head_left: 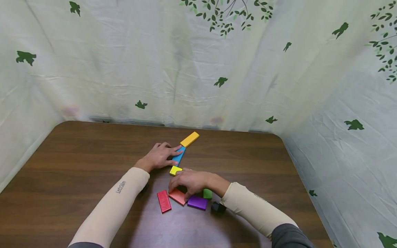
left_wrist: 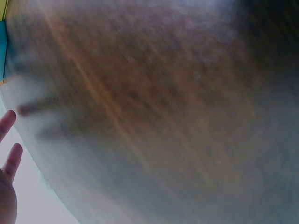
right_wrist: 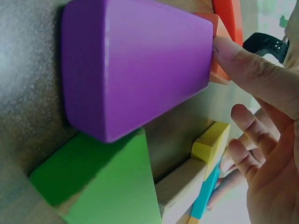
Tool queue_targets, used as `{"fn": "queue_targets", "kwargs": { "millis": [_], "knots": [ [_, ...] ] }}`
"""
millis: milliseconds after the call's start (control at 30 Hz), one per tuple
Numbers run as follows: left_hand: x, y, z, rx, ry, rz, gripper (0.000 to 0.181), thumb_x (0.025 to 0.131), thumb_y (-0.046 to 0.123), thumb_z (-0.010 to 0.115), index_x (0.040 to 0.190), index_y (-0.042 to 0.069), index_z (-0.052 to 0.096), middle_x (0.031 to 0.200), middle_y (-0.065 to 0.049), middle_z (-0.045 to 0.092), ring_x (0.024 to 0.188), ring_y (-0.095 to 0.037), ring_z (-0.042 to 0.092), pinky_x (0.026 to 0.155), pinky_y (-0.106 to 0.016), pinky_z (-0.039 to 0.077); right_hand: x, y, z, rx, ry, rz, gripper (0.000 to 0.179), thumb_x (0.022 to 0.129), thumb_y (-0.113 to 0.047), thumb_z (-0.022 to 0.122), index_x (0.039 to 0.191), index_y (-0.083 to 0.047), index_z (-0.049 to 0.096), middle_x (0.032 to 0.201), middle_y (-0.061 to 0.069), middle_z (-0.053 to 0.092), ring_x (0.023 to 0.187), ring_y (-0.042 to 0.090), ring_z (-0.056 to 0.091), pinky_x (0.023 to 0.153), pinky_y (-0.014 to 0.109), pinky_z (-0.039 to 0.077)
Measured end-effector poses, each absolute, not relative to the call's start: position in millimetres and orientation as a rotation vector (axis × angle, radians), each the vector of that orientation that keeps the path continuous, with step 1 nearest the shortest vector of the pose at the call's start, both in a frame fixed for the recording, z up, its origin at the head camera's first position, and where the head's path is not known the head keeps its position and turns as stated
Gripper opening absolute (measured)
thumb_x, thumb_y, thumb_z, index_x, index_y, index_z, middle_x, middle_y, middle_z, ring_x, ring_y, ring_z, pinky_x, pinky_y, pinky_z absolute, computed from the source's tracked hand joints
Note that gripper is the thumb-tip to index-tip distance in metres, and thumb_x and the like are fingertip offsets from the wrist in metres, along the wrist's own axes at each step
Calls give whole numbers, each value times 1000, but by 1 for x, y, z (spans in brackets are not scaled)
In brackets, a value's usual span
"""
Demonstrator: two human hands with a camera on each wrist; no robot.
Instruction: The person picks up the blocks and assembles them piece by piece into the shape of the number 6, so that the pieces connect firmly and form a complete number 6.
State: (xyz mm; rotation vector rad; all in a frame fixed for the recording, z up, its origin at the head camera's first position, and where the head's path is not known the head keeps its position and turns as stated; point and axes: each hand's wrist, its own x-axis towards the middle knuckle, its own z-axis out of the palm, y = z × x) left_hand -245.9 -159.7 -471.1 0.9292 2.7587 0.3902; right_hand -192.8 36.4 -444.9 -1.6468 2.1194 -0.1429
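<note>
Salmon block [head_left: 176, 196] | right hand [head_left: 193, 181] appears to pinch its ends | left hand [head_left: 159, 156], fingers spread, touches blue block [head_left: 179, 158] | seemingly aligning; likely next: gentle nudging

brown wood-look table [head_left: 93, 155] before me, amber block [head_left: 190, 139], blue block [head_left: 179, 155] & yellow block [head_left: 174, 170] in line twd far edge, red block [head_left: 164, 201], salmon block [head_left: 177, 196] & purple block [head_left: 197, 202] nearer me, green block [head_left: 207, 194], bare-wood block [right_wrist: 180, 189] btwn green & yellow
</note>
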Motion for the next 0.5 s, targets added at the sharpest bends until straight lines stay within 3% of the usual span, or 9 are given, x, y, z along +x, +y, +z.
{"fn": "queue_targets", "kwargs": {
  "millis": [500],
  "knots": [
    [-246, -160, -470, 938, 2755, 394, 62, 92, 43, 61, 145, 19, 43, 153, -5, 37, 126, -35, 40, 99, -55, 29, -193, 37, -443, -1666, 2092, -165, 48, 78, -20, 82, 123, -20, 66, 125, -12, 61, 120, 8, 47, 101, 30, 32]
  ]
}}
